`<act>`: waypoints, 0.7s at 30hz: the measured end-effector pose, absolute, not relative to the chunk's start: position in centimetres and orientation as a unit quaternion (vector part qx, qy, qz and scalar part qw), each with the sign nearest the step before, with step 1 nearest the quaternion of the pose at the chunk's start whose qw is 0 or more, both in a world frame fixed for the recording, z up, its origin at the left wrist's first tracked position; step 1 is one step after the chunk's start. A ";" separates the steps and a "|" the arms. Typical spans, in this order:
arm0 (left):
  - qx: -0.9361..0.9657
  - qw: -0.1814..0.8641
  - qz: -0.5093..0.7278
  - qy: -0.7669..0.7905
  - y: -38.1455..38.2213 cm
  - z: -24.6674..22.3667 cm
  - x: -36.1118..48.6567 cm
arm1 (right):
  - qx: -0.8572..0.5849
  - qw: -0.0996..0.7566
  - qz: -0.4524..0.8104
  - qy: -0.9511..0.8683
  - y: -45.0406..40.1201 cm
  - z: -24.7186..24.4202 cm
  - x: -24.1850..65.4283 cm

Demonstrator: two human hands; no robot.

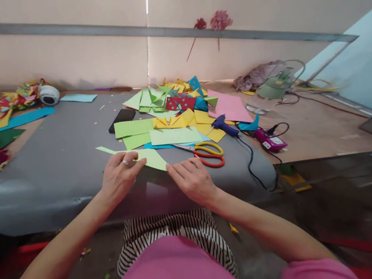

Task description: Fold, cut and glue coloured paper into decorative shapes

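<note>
A light green sheet of paper (155, 158) lies at the front of the grey table cover, stretched between both hands. My left hand (121, 172) grips its left part, thumb and fingers closed on it. At the sheet's right corner, the fingertips of my right hand (194, 180) pinch the paper. Scissors (208, 153) with yellow and red handles lie just beyond my right hand. Behind the sheet are stacked strips of green paper (175, 136) and yellow folded paper (173, 121).
A blue glue gun (224, 125) rests at the right, its cord hanging near a purple power strip (270, 139). A black phone (122, 119), pink paper (232, 107) and a heap of folded pieces (152, 99) lie farther back. At the left sits a white camera (49, 95).
</note>
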State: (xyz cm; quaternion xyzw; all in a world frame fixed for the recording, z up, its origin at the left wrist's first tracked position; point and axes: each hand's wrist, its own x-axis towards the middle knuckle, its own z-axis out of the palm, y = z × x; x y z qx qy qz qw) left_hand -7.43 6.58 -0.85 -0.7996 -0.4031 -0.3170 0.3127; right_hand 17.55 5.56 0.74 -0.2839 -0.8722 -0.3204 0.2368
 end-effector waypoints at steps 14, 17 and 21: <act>-0.646 -0.195 -0.571 -0.467 6.2 1.2 -8.7 | -0.444 0.280 0.333 -0.783 7.0 4.1 18.6; -0.588 -0.307 -0.604 -0.442 6.3 1.4 -7.4 | -0.414 0.289 0.459 -0.731 8.1 4.0 16.6; -0.530 -0.397 -0.624 -0.415 6.8 1.5 -6.3 | -0.380 0.357 0.535 -0.665 8.8 3.5 14.8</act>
